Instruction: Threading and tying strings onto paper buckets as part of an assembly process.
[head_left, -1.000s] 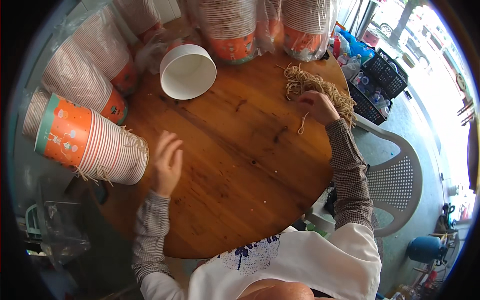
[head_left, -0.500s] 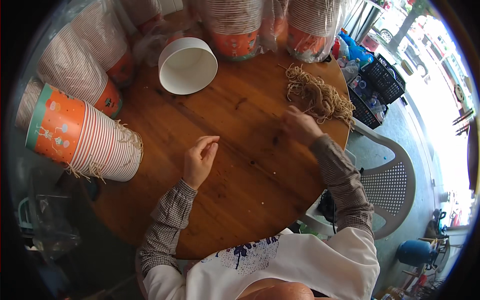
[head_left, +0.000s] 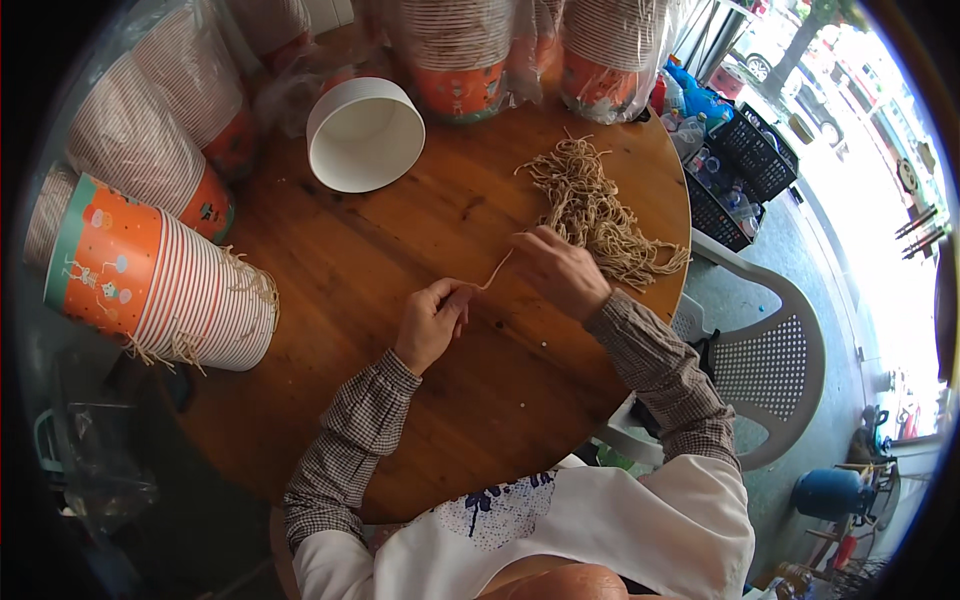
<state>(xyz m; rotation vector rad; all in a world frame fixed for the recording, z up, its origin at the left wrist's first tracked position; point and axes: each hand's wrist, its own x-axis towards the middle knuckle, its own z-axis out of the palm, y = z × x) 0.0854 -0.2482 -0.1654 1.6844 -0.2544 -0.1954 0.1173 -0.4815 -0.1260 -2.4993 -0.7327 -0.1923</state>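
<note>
A short length of tan cord stretches between both hands above the round wooden table. My left hand pinches its lower end near the table's middle. My right hand holds the upper end, just in front of a loose pile of cut tan cords at the table's right side. A white paper bowl lies on its side at the back. A stack of orange and teal paper cups lies on its side at the left, with cord ends hanging from its mouth.
More sleeves of striped paper cups in clear plastic ring the table's back and left edges. A white plastic chair stands to the right, with black crates of bottles behind it. A blue canister sits on the floor at lower right.
My right hand has come back from the cord pile with one cord. My left hand has moved right from the cup stack to the table's middle and taken the cord's other end.
</note>
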